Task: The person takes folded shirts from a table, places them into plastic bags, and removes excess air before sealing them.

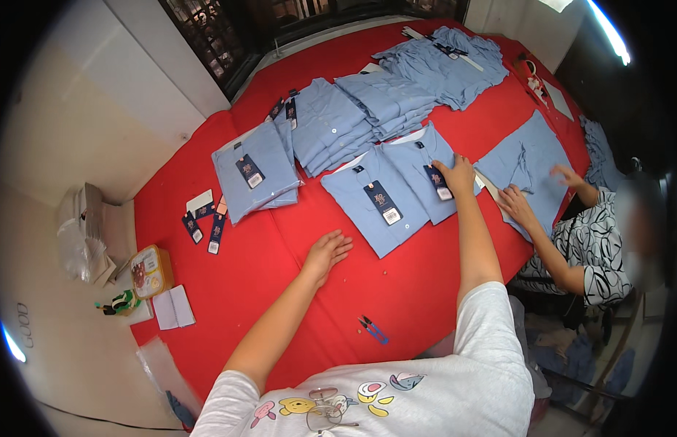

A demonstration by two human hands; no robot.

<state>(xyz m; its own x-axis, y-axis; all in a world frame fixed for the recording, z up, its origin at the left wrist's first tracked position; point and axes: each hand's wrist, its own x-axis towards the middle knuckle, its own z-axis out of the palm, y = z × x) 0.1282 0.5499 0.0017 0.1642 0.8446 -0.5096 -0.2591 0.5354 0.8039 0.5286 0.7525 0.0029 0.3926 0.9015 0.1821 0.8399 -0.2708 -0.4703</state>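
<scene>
A wide table (426,291) covered in red cloth fills the middle of the view. Folded light-blue shirts lie in overlapping rows (382,102) from the centre toward one o'clock, each with a dark-blue hang tag. Nearest the person, just above centre, lies a folded light-blue shirt with a dark tag on its front (378,207). Overlapping its right side at about two o'clock from it is a second folded light-blue shirt (418,164).

The right hand (456,175) rests on the right edge of that second shirt, fingers curled down onto the fabric; whether they pinch it is hard to tell from this angle. The left hand (326,251) lies flat on the red cloth at about seven o'clock from the nearer shirt, fingers spread and holding nothing, just short of the shirt's lower corner.

At three o'clock another person's hands (515,200) press an unfolded blue shirt (528,156). Loose dark-blue tags (204,222) lie at nine o'clock. Small blue-handled thread snips (373,329) sit on the cloth at six o'clock, well apart from both hands.
</scene>
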